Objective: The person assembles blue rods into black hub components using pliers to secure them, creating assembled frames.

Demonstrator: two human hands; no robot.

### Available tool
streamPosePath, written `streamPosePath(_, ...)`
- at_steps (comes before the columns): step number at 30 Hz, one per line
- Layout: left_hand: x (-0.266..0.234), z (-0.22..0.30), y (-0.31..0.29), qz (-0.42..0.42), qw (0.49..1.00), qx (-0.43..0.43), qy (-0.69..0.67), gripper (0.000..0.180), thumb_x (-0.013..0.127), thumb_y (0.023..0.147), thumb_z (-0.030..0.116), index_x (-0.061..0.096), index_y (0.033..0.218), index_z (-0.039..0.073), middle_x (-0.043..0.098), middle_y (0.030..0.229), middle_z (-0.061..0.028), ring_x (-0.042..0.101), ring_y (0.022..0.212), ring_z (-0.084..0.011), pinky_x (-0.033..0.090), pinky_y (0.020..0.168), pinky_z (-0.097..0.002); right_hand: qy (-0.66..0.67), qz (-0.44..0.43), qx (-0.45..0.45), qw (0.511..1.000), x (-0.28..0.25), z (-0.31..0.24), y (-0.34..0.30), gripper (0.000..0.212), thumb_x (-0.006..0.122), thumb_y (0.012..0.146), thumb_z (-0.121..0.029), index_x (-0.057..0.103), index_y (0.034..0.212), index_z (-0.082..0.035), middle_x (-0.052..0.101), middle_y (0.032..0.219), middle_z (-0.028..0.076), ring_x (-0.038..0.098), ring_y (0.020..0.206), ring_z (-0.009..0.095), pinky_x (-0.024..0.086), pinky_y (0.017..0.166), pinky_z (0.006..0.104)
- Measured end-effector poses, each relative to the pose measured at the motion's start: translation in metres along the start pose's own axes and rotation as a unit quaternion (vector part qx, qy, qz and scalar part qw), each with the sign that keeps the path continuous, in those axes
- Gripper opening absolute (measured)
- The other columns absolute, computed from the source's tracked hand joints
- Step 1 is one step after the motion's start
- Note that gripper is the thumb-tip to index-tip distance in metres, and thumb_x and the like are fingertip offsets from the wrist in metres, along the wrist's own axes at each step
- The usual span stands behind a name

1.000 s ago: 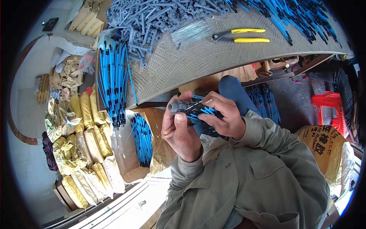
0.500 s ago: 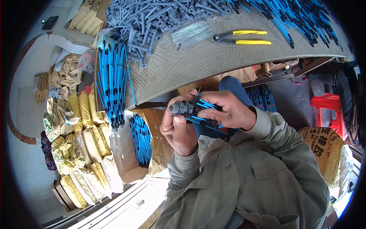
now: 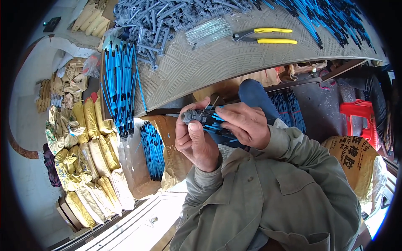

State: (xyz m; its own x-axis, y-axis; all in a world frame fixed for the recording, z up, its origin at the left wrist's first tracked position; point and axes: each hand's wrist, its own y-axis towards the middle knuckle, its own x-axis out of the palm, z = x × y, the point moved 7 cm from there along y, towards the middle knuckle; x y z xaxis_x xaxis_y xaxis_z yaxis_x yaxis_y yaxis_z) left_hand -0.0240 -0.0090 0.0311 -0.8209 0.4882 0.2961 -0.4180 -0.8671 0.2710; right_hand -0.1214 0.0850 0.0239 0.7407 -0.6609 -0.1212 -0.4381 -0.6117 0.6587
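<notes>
My left hand (image 3: 197,142) is closed around a grey ribbed plastic fitting (image 3: 191,116), its round end pointing left past my thumb. Black-tipped blue rods (image 3: 217,117) fan out from the fitting's other end. Against these rods, my right hand (image 3: 247,124) is closed, thumb and fingers pinching near their black ends. A thin metal pin (image 3: 215,103) sticks up between the two hands. The right fingers partly hide the rods and whatever lies under them.
On the table (image 3: 197,71) lie a heap of grey plastic fittings (image 3: 167,19), thin metal pins (image 3: 208,32), yellow-handled cutters (image 3: 268,41) and bundles of blue rods (image 3: 119,88). More rods stand in a sack (image 3: 176,159). A red stool (image 3: 356,121) stands at right, yellow sacks (image 3: 98,157) at left.
My right hand has shifted, its fingers now bunched over the rods near the fitting instead of spread along them. My left hand still holds the fitting, moved slightly left.
</notes>
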Motion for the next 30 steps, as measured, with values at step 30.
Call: streamPosePath(30,0.04,0.011,-0.019,-0.163,0.976,0.133,0.058,0.045,0.044,0.091,0.04,0.031,0.107,0.0,0.054,0.106,-0.0246,0.054,0.106,-0.0358,0.028,0.101,-0.0528,-0.017,-0.052,-0.104,0.993,-0.025,-0.026,-0.003,0.045,0.064,0.064,0.009,0.06,0.108,0.001,0.06,0.088,0.013,0.062,0.07,0.023,0.049,0.054,0.03)
